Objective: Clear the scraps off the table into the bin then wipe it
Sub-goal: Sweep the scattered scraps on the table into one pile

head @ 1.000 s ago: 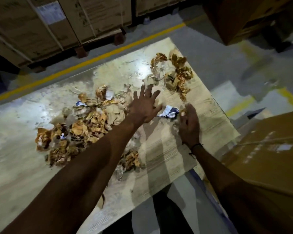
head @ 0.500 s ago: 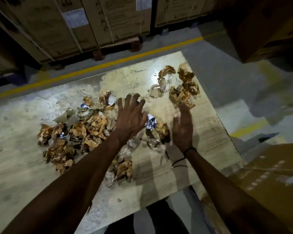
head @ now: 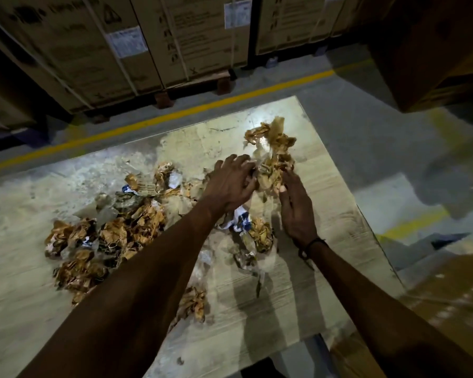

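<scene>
Scraps [head: 273, 162] at far corner now flanked by both hands.

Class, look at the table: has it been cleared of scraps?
No, crumpled brown scraps still litter the table, and both hands are on a far clump.

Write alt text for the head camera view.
Both hands, left hand and right hand, close around a clump of crumpled brown paper scraps at the table far corner; more scraps lie to the left.
</scene>
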Demonstrator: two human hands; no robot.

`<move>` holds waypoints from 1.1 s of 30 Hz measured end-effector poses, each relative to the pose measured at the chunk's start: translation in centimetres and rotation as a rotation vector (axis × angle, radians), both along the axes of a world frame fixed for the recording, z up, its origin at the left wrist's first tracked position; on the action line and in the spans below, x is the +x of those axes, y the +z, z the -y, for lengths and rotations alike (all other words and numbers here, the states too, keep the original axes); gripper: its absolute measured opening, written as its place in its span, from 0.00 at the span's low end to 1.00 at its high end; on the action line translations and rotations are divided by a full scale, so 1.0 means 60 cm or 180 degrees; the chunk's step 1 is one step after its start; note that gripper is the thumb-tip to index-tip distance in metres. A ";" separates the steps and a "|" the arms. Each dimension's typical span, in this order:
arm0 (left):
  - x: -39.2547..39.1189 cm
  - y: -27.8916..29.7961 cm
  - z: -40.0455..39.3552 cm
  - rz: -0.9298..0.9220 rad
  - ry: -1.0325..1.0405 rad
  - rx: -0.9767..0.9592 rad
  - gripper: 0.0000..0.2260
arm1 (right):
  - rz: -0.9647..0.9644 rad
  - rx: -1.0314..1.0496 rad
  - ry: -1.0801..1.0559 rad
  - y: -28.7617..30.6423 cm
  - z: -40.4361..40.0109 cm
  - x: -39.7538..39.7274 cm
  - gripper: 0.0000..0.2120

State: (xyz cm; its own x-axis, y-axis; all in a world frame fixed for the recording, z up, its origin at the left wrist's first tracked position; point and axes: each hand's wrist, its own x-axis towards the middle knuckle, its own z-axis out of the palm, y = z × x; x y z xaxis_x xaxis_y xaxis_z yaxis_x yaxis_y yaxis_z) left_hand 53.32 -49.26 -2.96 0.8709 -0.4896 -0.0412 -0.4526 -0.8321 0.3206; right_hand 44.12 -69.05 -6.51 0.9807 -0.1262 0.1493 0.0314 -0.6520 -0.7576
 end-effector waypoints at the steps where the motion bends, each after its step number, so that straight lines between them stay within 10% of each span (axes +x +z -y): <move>1: -0.002 0.005 -0.008 0.0165 0.0094 -0.0076 0.27 | 0.0138 0.0063 -0.0050 0.010 0.003 -0.007 0.21; 6: 0.039 0.034 0.004 0.0678 0.0584 -0.0690 0.21 | 0.0552 0.0011 -0.0489 0.058 0.058 0.034 0.18; 10: 0.121 0.036 0.055 -0.0162 0.0651 -0.1216 0.27 | 0.0054 0.0392 -0.0496 0.079 0.076 0.120 0.22; 15: 0.173 0.014 0.100 -0.1017 0.0206 -0.0460 0.32 | -0.0550 0.0605 -0.0021 0.063 0.062 0.180 0.28; 33: 0.079 0.005 -0.085 -0.1101 -0.0760 -0.0400 0.28 | -0.0499 0.0772 0.0299 0.023 -0.087 0.047 0.29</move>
State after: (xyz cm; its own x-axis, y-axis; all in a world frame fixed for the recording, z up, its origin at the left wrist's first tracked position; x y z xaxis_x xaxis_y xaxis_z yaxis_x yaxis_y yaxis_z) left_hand 58.04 -44.17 -2.68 0.6781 -0.6955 -0.2378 -0.4757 -0.6619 0.5793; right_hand 46.94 -63.85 -5.10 0.9985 -0.0474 -0.0283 -0.0467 -0.4511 -0.8913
